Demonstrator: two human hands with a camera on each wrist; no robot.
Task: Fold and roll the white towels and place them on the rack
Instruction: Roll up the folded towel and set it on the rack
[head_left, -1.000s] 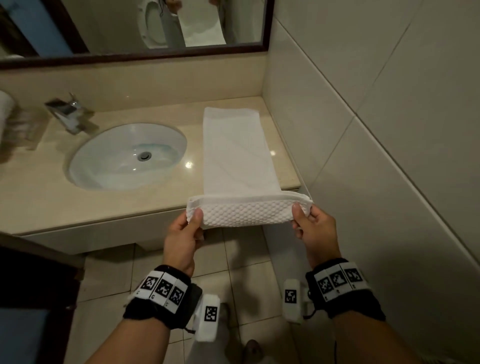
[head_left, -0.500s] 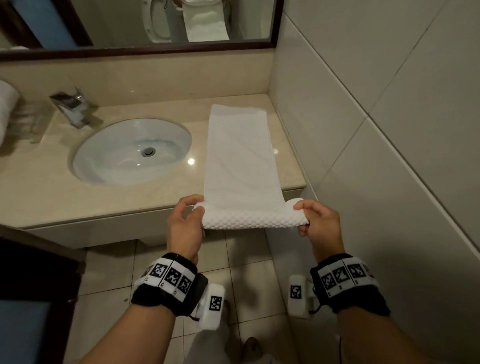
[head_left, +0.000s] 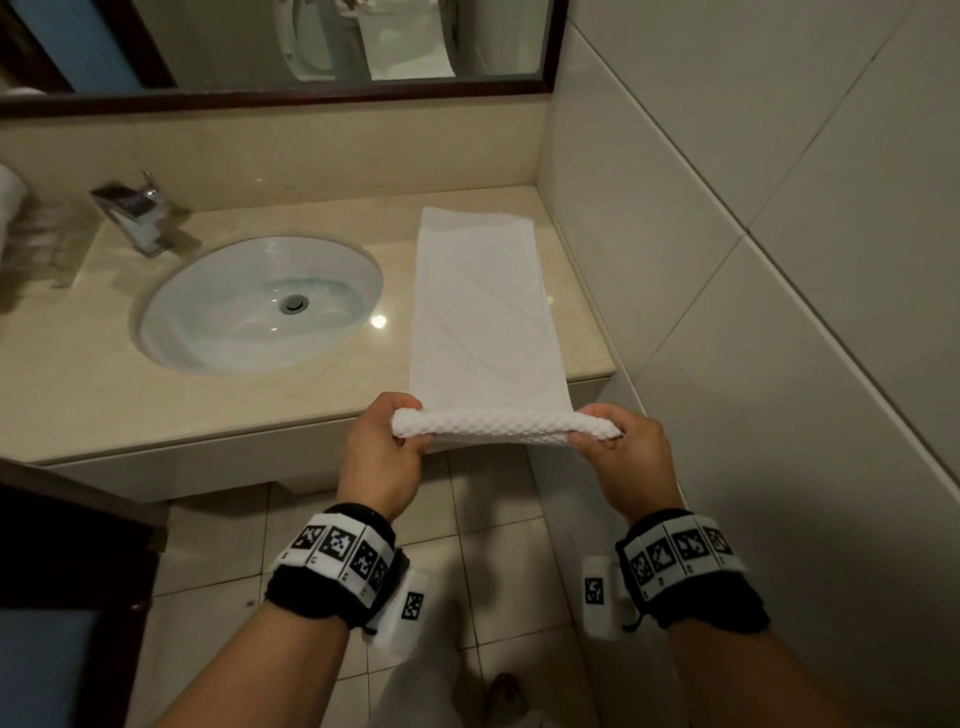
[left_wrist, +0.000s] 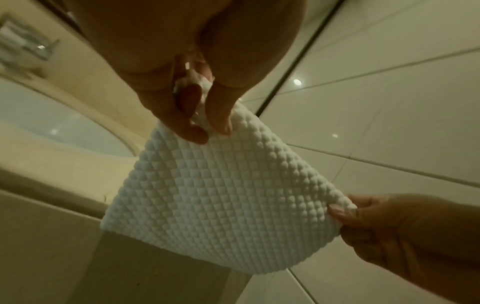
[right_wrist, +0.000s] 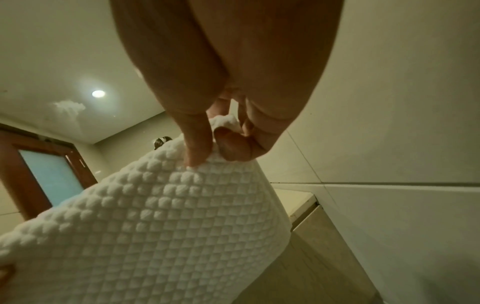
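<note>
A long white waffle-textured towel (head_left: 480, 306) lies folded lengthwise on the beige counter (head_left: 78, 384), right of the sink. Its near end is curled into a small roll (head_left: 504, 427) at the counter's front edge. My left hand (head_left: 397, 431) pinches the roll's left end, thumb and fingers curled round it. My right hand (head_left: 605, 436) pinches the right end the same way. The left wrist view shows the towel (left_wrist: 221, 195) hanging from my left hand (left_wrist: 207, 127). In the right wrist view my right hand (right_wrist: 210, 156) grips the towel (right_wrist: 155, 236). No rack is in view.
An oval sink (head_left: 260, 304) and a chrome tap (head_left: 132, 210) sit left of the towel. A tiled wall (head_left: 753, 234) closes the right side. A framed mirror (head_left: 270, 52) hangs above. Something white, blurred (head_left: 10, 208), stands at the far left. A dark door (head_left: 67, 597) is lower left.
The near end, held up flat a second ago, has been turned over into a tight roll. Both hands moved up and forward to the counter's front edge.
</note>
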